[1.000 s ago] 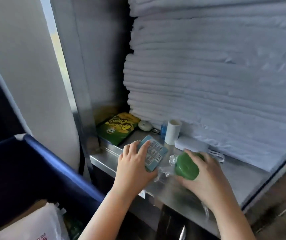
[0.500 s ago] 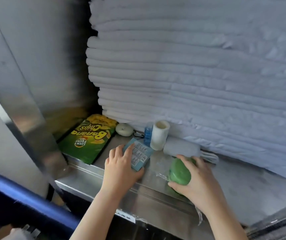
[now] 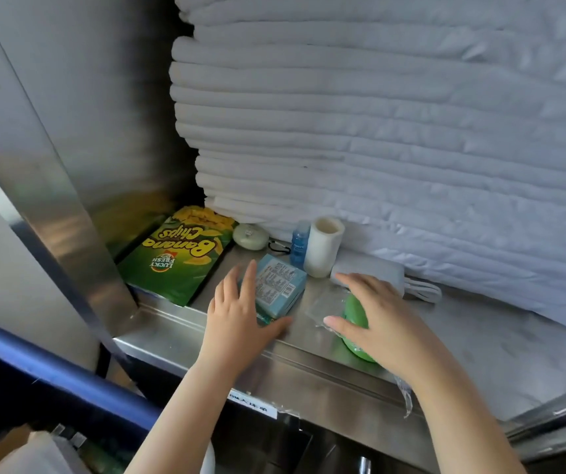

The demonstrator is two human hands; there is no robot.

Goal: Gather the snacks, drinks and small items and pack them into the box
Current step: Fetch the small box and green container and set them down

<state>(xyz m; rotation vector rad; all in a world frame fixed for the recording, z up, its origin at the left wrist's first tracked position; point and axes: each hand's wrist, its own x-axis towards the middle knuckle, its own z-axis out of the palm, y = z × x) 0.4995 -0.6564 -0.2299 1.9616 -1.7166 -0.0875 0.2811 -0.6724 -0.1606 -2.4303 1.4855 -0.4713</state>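
A small light-blue box (image 3: 279, 287) lies on the steel shelf (image 3: 480, 357). My left hand (image 3: 240, 319) rests flat on its left side, fingers straight and thumb stretched out to the right. A green round item (image 3: 355, 314) in clear wrap lies to the right, and my right hand (image 3: 380, 323) arches over it with fingers and thumb spread. Further back lie a green Banana Chips bag (image 3: 179, 260), a pale round case (image 3: 250, 236), a small blue bottle (image 3: 299, 242), a white roll (image 3: 322, 248) and a white charger (image 3: 374, 268) with its cable (image 3: 423, 292).
A tall stack of folded white towels (image 3: 377, 131) fills the back of the shelf. A steel side wall (image 3: 69, 148) closes off the left. A blue-rimmed cart (image 3: 52, 371) stands below left, with a cardboard edge (image 3: 7, 446) and white packaging inside.
Both hands gripped their items before; now the blue box and the green item lie on the shelf and the fingers have straightened. The view has swung right and closer.
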